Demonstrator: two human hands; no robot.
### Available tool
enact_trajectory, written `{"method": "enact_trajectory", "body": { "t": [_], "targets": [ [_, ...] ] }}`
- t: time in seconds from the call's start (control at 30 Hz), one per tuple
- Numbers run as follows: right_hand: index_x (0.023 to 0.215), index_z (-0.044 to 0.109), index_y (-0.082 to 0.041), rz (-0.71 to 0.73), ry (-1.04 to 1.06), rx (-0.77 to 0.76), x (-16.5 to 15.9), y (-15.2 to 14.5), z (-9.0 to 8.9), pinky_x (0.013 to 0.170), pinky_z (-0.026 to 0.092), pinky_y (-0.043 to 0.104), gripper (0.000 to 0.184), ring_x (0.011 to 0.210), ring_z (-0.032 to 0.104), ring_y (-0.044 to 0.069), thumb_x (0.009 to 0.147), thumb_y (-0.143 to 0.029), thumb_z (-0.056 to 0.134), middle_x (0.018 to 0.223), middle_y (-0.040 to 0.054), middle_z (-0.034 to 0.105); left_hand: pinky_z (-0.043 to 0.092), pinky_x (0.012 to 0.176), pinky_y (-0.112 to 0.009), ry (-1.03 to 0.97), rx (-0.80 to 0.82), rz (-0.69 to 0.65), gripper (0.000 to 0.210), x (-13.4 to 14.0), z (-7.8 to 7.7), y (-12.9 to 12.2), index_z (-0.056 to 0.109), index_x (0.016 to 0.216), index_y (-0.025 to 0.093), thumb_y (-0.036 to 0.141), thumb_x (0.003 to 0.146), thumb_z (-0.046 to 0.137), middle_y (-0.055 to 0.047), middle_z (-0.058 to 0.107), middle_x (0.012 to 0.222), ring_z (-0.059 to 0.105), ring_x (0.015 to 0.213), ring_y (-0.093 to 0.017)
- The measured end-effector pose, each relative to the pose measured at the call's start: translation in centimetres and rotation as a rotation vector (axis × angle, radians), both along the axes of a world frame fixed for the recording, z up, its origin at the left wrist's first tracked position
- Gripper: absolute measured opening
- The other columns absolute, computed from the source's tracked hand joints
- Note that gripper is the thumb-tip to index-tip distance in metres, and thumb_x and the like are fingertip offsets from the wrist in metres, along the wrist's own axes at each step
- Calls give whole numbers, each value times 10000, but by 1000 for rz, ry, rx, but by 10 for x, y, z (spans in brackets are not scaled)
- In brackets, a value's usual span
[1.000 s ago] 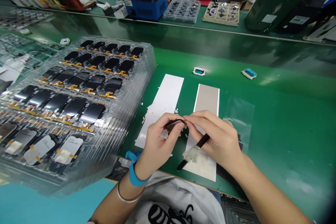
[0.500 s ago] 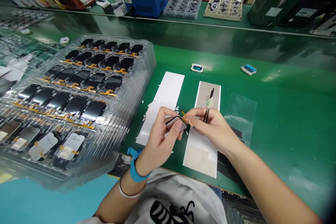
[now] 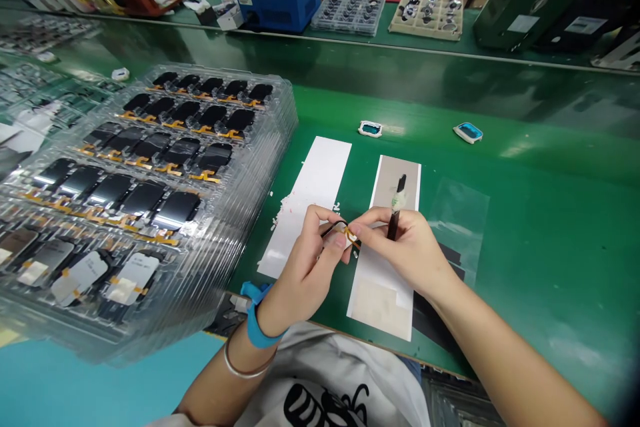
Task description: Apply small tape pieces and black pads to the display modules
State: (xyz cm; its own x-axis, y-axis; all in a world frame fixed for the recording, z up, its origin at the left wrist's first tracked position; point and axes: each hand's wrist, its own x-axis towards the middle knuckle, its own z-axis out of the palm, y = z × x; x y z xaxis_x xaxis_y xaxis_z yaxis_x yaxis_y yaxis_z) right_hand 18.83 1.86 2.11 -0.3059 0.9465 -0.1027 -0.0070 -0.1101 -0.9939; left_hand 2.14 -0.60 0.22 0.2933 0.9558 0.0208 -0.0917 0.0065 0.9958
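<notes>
My left hand (image 3: 314, 260) is closed around a small watch-size display module (image 3: 345, 237), thumb on its pale back, dark edge facing away. An orange flex cable (image 3: 351, 235) sticks out from the module, and the fingertips of my right hand (image 3: 395, 237) pinch at it. Black tweezers (image 3: 394, 223), wrapped with whitish-green tape, are tucked in my right hand and point up and away. The fingers hide much of the module. Beneath my hands lie a white strip of paper (image 3: 320, 180) and a second strip with a grey-brown panel (image 3: 395, 167).
Stacked clear trays (image 3: 250, 167) of display modules stand at the left. Two pale watch frames with blue film (image 3: 371, 129) (image 3: 469, 132) lie farther back. A clear plastic sheet (image 3: 460, 213) and dark sheets (image 3: 435, 320) lie right. The shelf holds a blue machine (image 3: 280, 3) and parts trays (image 3: 347, 10).
The right fingertips have moved slightly left, bringing the flex cable down close against the module's back. The tweezers have turned more upright in my right hand. My left hand has barely moved.
</notes>
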Motion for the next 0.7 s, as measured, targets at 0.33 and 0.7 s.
{"method": "enact_trajectory", "body": {
  "t": [0.33, 0.7],
  "targets": [
    [752, 724, -176, -154, -125, 282, -4, -8, 0, 445, 286, 223, 126, 476, 421, 58, 859, -233, 690, 645, -26, 573, 394, 652, -230, -13, -29, -39, 84, 1, 0, 0, 395, 1045, 239, 315, 1061, 425, 34, 520, 811, 520, 728, -102],
    [875, 726, -214, -156, -6, 214, 9, -2, -1, 560, 385, 230, 202, 573, 469, 90, 949, -369, 617, 654, -39, 544, 392, 586, -204, 17, -5, -23, 107, 1, 1, 1, 379, 1020, 241, 306, 1051, 459, 48, 564, 756, 532, 672, -93]
  ]
}}
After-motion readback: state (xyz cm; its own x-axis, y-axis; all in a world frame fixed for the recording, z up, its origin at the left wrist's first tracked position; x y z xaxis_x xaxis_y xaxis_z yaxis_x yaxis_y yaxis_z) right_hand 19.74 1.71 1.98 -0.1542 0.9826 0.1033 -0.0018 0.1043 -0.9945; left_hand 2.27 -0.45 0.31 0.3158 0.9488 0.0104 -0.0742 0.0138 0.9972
